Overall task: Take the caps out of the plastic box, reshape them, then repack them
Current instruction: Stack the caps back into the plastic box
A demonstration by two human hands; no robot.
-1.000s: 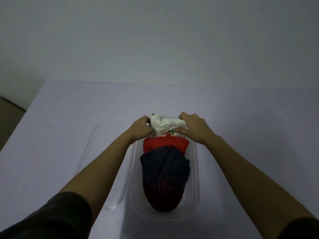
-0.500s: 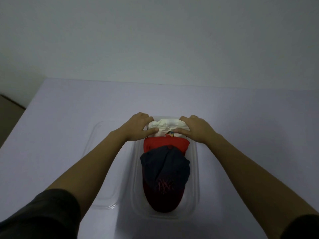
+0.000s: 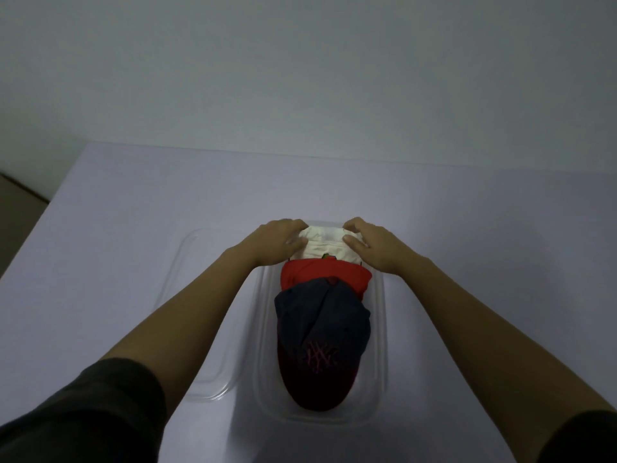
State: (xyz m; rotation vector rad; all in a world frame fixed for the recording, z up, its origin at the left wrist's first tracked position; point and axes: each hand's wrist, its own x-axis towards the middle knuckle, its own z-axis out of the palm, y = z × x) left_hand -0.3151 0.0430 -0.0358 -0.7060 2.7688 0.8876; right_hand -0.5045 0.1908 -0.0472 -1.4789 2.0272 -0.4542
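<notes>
Pale lilac surface [image 3: 133, 208], dim light. Clear plastic box [image 3: 380, 345] holding three caps in a row: white cap [image 3: 325, 243] farthest, crumpled; red cap [image 3: 314, 270] mid; navy cap [image 3: 320, 329] nearest, logo up. Left hand [image 3: 273, 243] and right hand [image 3: 377, 248] each clenched on white cap. One clear lid [image 3: 190, 295] beside box.

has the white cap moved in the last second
Yes. The white cap, gripped by both hands, has sunk toward the far end of the clear box, behind the red cap.
</notes>
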